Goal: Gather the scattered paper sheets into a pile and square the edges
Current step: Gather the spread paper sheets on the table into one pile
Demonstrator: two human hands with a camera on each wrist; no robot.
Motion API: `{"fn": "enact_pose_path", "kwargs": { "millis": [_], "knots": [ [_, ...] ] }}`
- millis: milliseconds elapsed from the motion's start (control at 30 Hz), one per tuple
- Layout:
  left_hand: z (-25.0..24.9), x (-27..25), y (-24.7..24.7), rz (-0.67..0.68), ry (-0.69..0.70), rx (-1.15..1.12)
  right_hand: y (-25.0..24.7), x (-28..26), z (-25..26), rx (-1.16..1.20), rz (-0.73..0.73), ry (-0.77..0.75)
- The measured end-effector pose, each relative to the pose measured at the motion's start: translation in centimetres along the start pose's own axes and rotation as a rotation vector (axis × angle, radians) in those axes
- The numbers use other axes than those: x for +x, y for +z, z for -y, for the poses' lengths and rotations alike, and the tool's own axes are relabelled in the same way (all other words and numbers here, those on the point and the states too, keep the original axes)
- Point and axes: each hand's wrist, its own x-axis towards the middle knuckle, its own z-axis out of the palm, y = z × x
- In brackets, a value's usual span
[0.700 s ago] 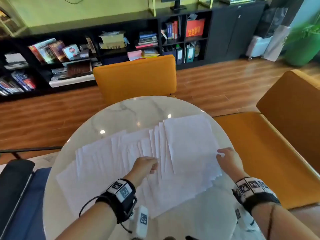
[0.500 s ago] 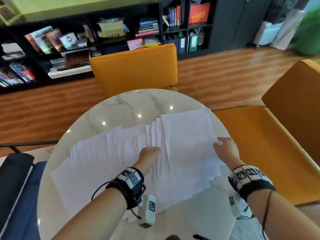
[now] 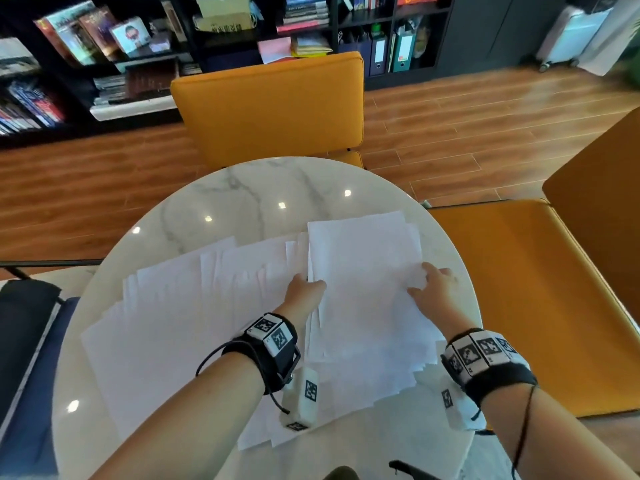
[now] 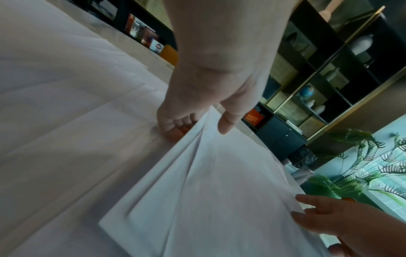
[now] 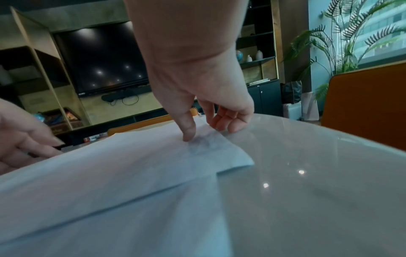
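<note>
White paper sheets lie fanned across a round marble table, with a thicker overlapped bunch on the right. My left hand is at that bunch's left edge. In the left wrist view its fingers curl under the lifted edge and the thumb sits over it. My right hand holds the bunch's right edge. The right wrist view shows its thumb pressing on top and its fingers curled at the paper's edge by the tabletop.
An orange chair stands at the table's far side and another orange seat on the right. A dark seat is at the left. Black bookshelves line the far wall. Bare marble shows beyond the sheets.
My left hand slid right to the edge of the right bunch, closing up the fan there. My right hand moved farther along the right edge. The head view tilted down.
</note>
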Motion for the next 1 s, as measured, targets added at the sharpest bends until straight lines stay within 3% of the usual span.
{"fn": "enact_pose_path", "kwargs": {
  "millis": [333, 500, 767, 900, 1000],
  "knots": [
    [0.9, -0.7, 1.9, -0.040, 0.135, -0.098, 1.4, -1.4, 0.2, 0.200, 0.035, 0.071],
    [2.3, -1.6, 1.8, -0.085, 0.238, -0.197, 0.5, -2.1, -0.8, 0.274, 0.011, 0.005],
    [3.3, -3.5, 1.3, 0.013, 0.237, -0.272, -0.9, -3.3, -2.4, 0.692, 0.060, 0.018],
    [3.5, -3.9, 1.4, 0.119, 0.192, -0.172, -1.1, -3.7, -2.6, 0.572, 0.021, 0.007],
    [4.2, -3.6, 0.6, 0.008, 0.125, -0.130, -1.1, -3.4, -2.7, 0.445, 0.004, 0.045]
  ]
}}
